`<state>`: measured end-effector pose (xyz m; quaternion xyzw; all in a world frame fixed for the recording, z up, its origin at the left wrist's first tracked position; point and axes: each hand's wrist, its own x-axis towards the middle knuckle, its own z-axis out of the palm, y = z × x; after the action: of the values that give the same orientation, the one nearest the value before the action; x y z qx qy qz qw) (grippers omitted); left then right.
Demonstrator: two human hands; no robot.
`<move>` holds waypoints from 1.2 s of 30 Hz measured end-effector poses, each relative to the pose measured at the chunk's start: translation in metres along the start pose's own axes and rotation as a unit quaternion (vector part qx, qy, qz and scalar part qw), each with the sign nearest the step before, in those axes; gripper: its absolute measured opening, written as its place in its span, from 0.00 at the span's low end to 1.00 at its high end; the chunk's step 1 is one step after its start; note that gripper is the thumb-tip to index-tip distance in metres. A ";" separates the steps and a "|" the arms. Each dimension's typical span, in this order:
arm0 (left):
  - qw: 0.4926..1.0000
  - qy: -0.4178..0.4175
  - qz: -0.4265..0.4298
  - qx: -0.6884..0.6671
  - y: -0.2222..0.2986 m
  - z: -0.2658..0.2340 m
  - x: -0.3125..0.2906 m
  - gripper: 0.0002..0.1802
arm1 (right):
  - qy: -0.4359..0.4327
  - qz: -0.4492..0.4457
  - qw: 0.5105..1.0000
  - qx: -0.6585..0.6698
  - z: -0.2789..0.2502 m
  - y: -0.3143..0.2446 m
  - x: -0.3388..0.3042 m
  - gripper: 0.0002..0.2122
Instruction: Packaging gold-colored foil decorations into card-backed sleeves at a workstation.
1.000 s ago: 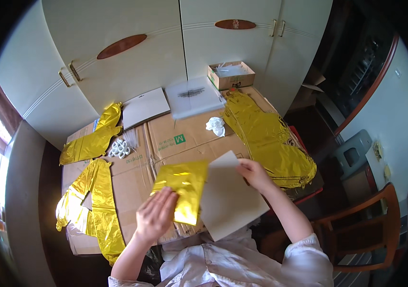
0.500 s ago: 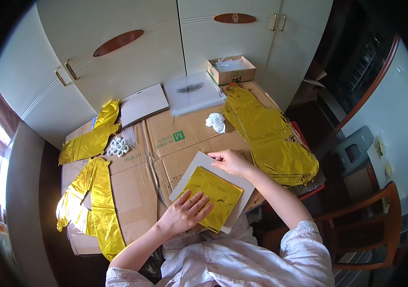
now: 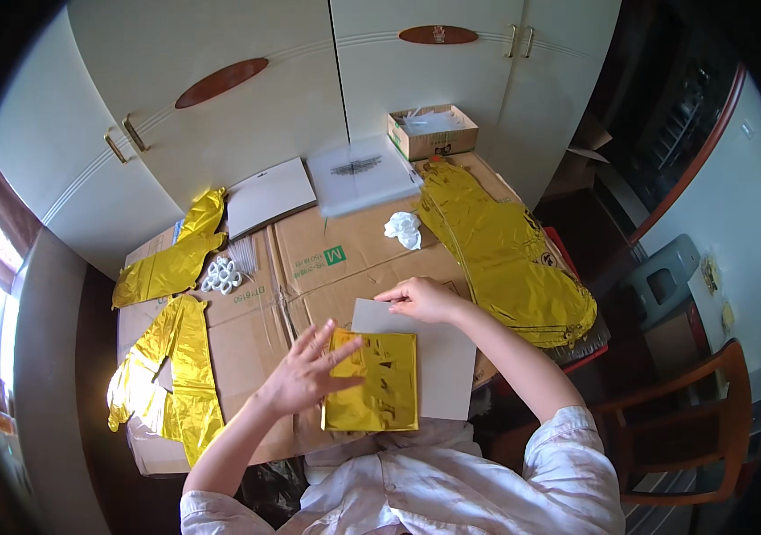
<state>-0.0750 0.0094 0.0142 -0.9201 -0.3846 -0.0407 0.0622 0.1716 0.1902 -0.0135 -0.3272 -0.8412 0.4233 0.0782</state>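
My right hand (image 3: 425,299) pinches the far edge of a grey-white card (image 3: 445,374) between thumb and fingers. On the card's left part lies a folded gold foil balloon (image 3: 389,383), a flat square packet with creases. My left hand (image 3: 302,373) is open with its fingers spread, over the packet's left edge. Whether its fingertips touch the foil I cannot tell. The packet's near edge is close to my shirt. A flat, unfolded gold foil balloon (image 3: 514,259) covers the table's right side, and another (image 3: 192,357) lies at the near left.
Cardboard (image 3: 247,392) covers the table. Small white rings (image 3: 222,275) and thin clear straws sit at the left beside more gold foil (image 3: 167,265). Farther back are stacked white cards (image 3: 269,198), a clear plastic packet (image 3: 363,178), crumpled tissue (image 3: 404,229) and an open carton (image 3: 434,138).
The card and foil packet have turned, now standing nearly square to me. My left hand has lifted off the middle of the foil and moved left, spreading its fingers. My right hand still grips the card.
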 end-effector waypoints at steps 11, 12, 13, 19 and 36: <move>0.923 0.172 0.270 0.213 -0.089 0.021 0.040 0.30 | -0.116 0.026 0.989 0.092 0.003 -0.022 0.041 0.14; 0.910 0.192 0.292 0.223 -0.090 0.022 0.047 0.30 | -0.123 0.030 0.987 0.098 0.002 -0.020 0.043 0.14; 0.902 0.197 0.308 0.228 -0.092 0.022 0.051 0.30 | -0.130 0.033 0.985 0.104 0.000 -0.018 0.045 0.14; 0.866 0.202 0.369 0.268 -0.101 0.025 0.078 0.28 | -0.153 0.106 0.954 0.235 -0.007 -0.023 0.048 0.13; 0.974 0.192 -0.119 0.017 -0.029 -0.007 0.034 0.32 | -0.026 0.068 0.997 -0.036 -0.016 -0.014 -0.036 0.15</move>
<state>-0.0721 0.0523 0.0279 -0.8412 -0.4732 -0.2176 0.1453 0.1995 0.1724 0.0130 -0.3752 -0.8336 0.4051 0.0157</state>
